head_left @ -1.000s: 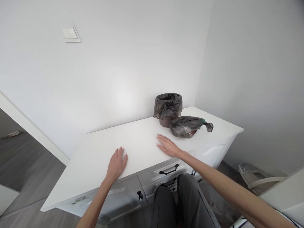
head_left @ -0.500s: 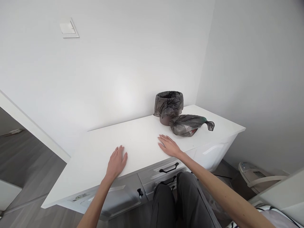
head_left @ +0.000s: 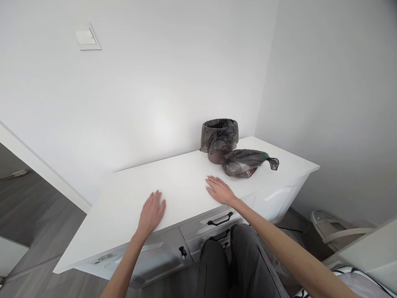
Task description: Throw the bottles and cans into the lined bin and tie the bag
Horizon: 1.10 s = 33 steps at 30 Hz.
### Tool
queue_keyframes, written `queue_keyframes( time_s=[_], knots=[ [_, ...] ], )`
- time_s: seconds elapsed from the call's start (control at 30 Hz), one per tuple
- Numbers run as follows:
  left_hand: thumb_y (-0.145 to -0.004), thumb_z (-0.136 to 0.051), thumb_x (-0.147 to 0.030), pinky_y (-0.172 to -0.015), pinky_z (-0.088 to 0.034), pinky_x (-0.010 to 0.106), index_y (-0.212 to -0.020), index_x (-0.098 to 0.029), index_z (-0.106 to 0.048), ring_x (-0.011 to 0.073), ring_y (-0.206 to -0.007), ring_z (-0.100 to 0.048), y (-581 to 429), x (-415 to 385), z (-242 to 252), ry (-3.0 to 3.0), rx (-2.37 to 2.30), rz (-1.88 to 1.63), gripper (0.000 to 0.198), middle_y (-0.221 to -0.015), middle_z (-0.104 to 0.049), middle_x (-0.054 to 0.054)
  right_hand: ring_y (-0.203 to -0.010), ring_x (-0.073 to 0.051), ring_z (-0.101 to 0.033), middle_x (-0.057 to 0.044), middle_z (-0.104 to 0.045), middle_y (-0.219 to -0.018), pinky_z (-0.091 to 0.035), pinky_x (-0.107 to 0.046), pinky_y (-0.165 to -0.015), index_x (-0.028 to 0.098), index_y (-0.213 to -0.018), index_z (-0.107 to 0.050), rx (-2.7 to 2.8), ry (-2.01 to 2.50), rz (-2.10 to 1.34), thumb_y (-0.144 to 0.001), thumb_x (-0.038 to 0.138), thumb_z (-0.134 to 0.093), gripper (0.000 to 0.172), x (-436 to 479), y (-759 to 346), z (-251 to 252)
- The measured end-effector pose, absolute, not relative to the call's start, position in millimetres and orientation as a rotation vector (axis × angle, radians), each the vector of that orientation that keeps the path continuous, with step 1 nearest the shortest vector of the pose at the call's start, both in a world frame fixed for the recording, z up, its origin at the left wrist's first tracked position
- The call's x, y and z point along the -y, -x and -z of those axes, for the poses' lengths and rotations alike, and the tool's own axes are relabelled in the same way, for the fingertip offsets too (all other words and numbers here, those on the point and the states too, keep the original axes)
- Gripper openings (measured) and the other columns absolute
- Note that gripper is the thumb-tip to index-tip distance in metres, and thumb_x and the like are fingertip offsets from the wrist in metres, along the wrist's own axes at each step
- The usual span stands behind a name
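My left hand [head_left: 151, 212] lies palm down on the white cabinet top [head_left: 181, 182], near its front edge, fingers stretched out. Farther right, my right hand [head_left: 220, 190] also rests flat on the top, fingers extended and holding nothing. Just beyond it lies a tied dark plastic garbage bag [head_left: 243, 163], its knotted end pointing right; something reddish and whitish shows through the film. Behind that bag, against the wall, stands a small brownish trash bin [head_left: 214, 157] lined with a dark plastic bag [head_left: 219, 134] folded over its rim.
The cabinet front has black handles [head_left: 220, 219] on its drawers and a door. A light switch [head_left: 88, 37] is on the wall. A beige appliance with a curved handle [head_left: 330, 227] stands low at the right. My legs [head_left: 214, 265] are close to the cabinet.
The view has shifted very slightly. Both hands, the tied garbage bag and the lined bin keep their places.
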State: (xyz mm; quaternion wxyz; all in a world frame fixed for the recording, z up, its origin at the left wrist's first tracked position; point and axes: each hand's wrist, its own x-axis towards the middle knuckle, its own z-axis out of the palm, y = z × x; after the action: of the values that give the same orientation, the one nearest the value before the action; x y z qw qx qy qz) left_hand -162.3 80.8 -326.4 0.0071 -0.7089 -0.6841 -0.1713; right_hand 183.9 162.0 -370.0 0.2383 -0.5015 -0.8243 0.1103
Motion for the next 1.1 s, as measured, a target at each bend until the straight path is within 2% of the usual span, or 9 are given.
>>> queue_keyframes(
  time_s=[1.1],
  knots=[
    [-0.103,-0.034,-0.050,-0.125,-0.034,0.051,-0.147,-0.018,-0.051,0.0308,-0.155,-0.036,164.0,-81.1,328.8,2.216,2.125,0.578,0.057,-0.163,-0.047,0.011,-0.157,-0.022,-0.032,-0.010,-0.040,-0.166,-0.021,-0.042,-0.132,0.014,-0.155,-0.049,2.265,1.386,-0.322,-0.108,0.041,-0.034,0.057,-157.9,-184.3,363.8]
  ],
)
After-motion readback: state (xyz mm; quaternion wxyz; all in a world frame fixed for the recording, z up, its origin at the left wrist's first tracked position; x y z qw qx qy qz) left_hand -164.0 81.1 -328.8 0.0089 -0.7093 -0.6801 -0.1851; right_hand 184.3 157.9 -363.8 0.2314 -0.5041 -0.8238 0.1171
